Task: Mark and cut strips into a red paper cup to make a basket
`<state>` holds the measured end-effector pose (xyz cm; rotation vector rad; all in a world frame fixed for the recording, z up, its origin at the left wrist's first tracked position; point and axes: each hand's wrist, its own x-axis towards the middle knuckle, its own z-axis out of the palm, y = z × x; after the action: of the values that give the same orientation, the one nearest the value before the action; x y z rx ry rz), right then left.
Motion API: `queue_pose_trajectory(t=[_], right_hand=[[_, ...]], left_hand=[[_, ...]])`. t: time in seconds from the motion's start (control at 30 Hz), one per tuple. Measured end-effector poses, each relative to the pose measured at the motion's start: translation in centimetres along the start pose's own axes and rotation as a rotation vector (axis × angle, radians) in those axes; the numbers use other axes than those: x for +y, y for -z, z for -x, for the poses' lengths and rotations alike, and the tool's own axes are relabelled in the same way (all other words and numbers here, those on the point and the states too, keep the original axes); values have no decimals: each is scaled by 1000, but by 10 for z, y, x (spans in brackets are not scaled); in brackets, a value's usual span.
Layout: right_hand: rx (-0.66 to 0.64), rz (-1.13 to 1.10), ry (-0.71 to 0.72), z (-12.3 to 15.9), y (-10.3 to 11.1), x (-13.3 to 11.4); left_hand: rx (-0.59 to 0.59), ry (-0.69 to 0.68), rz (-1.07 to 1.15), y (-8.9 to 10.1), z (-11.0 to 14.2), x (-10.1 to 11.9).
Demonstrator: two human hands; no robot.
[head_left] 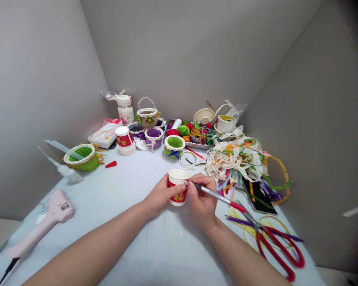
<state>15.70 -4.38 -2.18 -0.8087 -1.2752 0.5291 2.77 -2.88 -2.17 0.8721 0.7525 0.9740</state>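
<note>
A white and red paper cup (178, 201) with a gold character stands upright in my left hand (159, 194), whose fingers wrap its left side. Closed around a marker (210, 192) with a silver barrel and red end, my right hand (204, 202) presses near the cup's right side. The marker's tip points at the cup, though I cannot tell whether it touches. Just behind the cup sits a small green basket (174, 147) with a white rim and a blue bow.
Red-handled scissors (258, 225) lie at the right front, by a dark phone (260, 196) and a lace heap (235, 159). A pink glue gun (55, 210) rests at the left. Along the back are a yarn tray (197, 145), stacked cups (125, 141) and a handled basket (147, 119).
</note>
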Motion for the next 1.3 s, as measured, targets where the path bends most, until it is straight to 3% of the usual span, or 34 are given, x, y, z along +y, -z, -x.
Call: queue_pose_trajectory(t=[1.3], right_hand=[[-14,37,-29,1,1,1]], left_hand=[[-9,-4,17,-2,0,2]])
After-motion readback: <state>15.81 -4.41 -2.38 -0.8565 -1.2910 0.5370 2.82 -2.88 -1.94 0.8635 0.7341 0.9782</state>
